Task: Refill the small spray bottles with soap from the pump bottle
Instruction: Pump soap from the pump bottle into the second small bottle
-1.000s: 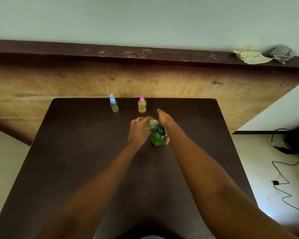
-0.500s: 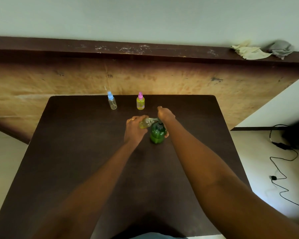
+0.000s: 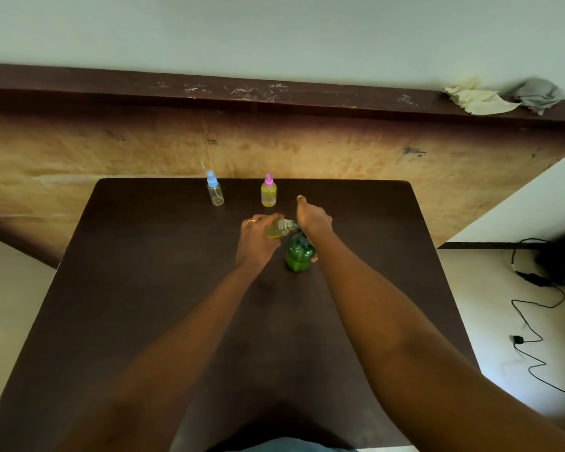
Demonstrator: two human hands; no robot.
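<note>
One pink-capped spray bottle (image 3: 268,194) stands full, far on the tabletop (image 3: 144,288). My left hand (image 3: 256,243) grips the part-filled uncapped spray bottle (image 3: 279,229) at the green pump bottle (image 3: 299,254), right hand (image 3: 313,220) curled over its pump; the blue-capped spray bottle (image 3: 215,192) looks empty.

Both our forearms stretch toward the far side, grips nearly meeting.
Our left grip (image 3: 258,238) curls round a tilted small spray bottle (image 3: 279,229); our right grip (image 3: 313,220), just to its right, bends over the pump bottle (image 3: 299,254) head.
</note>
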